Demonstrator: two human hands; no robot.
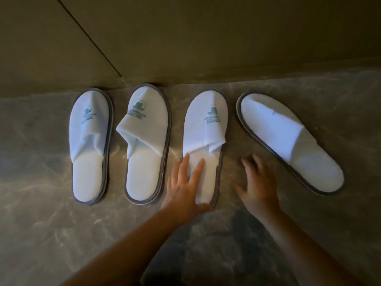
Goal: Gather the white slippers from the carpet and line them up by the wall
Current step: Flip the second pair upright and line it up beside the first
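Your left hand (pixel 185 182) pressed flat on third slipper (pixel 204 145), right hand (pixel 255 182) spread, empty. Next: straighten skewed fourth slipper (pixel 288 139) just right.

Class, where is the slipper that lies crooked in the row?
In the head view, the crooked slipper lies far right on the stone floor, beyond the right hand, toe angled toward the wall.

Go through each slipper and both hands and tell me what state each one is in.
Far-left white cloth slipper: flat, toe at wall, straight.
Second white slipper: straight, upper's corner folded outward.
Third white slipper: straight, upper creased.
Far-right white slipper: angled, out of line.
Left hand: open, flat on third slipper's heel.
Right hand: open, blurred, holding nothing.
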